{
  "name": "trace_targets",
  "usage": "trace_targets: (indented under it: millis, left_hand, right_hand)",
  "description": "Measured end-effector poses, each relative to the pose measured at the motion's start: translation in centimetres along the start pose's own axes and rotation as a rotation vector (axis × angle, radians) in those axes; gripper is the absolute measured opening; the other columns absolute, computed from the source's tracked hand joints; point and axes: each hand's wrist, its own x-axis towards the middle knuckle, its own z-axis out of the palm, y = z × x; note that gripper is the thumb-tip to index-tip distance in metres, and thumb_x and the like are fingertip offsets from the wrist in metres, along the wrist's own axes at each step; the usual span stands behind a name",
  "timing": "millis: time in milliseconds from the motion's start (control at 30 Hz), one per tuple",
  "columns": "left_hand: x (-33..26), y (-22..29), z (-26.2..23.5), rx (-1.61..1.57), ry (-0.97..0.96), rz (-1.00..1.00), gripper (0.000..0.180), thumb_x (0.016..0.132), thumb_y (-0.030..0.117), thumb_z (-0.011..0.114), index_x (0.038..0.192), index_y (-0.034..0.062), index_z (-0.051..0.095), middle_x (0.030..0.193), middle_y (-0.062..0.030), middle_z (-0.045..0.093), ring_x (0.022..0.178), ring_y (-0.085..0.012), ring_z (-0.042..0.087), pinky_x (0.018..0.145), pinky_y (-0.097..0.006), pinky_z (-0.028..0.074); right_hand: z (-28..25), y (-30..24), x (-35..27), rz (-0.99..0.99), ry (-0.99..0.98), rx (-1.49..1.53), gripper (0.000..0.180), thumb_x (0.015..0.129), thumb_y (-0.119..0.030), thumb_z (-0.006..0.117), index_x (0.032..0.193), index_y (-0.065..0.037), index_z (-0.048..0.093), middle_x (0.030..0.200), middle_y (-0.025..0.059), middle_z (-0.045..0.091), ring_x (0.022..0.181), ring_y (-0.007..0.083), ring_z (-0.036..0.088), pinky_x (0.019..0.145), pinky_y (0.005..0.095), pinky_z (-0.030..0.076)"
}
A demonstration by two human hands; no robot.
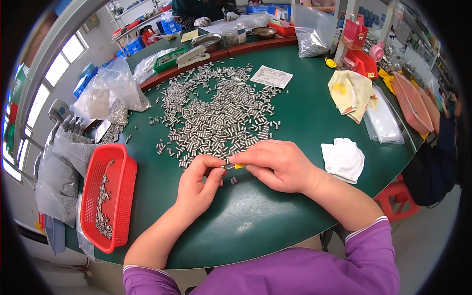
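A large heap of small silvery metal cylinders (211, 115) spreads over the green tabletop in front of me. At its near edge my hands meet. My left hand (200, 181) pinches one small metal cylinder between thumb and forefinger; the fingertips hide most of it. My right hand (280, 166) grips a small yellow piece (239, 166) with a thin metal part pointing at the left fingertips. Whether that metal part touches or enters the cylinder, I cannot tell. Just below the fingers lie a few loose cylinders (233, 181).
A red basket (132, 182) with some cylinders stands at the left, beside filled plastic bags (61, 182). A printed paper slip (271, 77) lies behind the heap. At the right are a white cloth item (343, 160) and a yellowish cloth (350, 93). Across the table a person's gloved hand (202, 21) shows.
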Motion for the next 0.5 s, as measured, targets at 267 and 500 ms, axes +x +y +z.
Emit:
trace_targets:
  millis: [267,500]
  left_hand:
    - [0.1,-0.1,-0.6,0.093,-0.057,0.051,0.002,0.097,0.005,0.054,0.097,0.0026,0.055,0.081,-0.0012,0.056,0.068,-0.0072,0.052,0.061,-0.022,0.045]
    - [0.6,1.2,-1.2,-0.175,-0.198,-0.386,0.025,0.104,0.025,0.044,0.088,0.0082,0.054,0.067,0.0005,0.053,0.056,-0.0062,0.048,0.053,-0.021,0.039]
  right_hand:
    - [-0.6,-0.4,0.1,-0.084,-0.038,-0.212,0.037,0.076,-0.010,0.069,0.111,-0.021,0.070,0.093,0.0015,0.065,0.083,0.0197,0.064,0.070,0.0339,0.049]
    - [-0.5,0.0,0.2,-0.249,0.039,-0.270,0.040,0.076,-0.011,0.068,0.114,-0.022,0.069,0.097,0.0001,0.063,0.084,0.0200,0.061,0.071,0.0336,0.046]
